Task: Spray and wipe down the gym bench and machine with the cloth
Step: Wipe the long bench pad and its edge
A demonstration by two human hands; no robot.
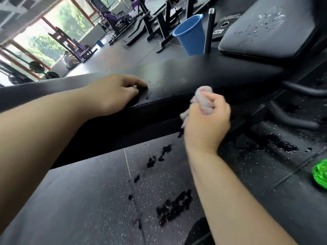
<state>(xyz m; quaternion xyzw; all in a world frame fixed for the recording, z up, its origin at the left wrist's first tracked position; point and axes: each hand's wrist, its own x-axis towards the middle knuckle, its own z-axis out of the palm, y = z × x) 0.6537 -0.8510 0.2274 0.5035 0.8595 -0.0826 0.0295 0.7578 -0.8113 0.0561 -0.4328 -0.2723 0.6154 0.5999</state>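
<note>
A long black padded bench (185, 75) runs across the middle of the view. My left hand (115, 92) rests on its top near the front edge, fingers loosely curled on the pad. My right hand (207, 124) grips a bunched pale grey cloth (203, 98) against the bench's front side. At the upper right a second black pad (265, 32) carries scattered spray droplets. No spray bottle shows.
A blue bucket (191, 34) stands on the floor behind the bench, beside a black upright bar (209, 30). Dark wet patches (175, 207) mark the speckled rubber floor. A green object (321, 174) lies at the right edge. Gym machines (115, 18) stand further back.
</note>
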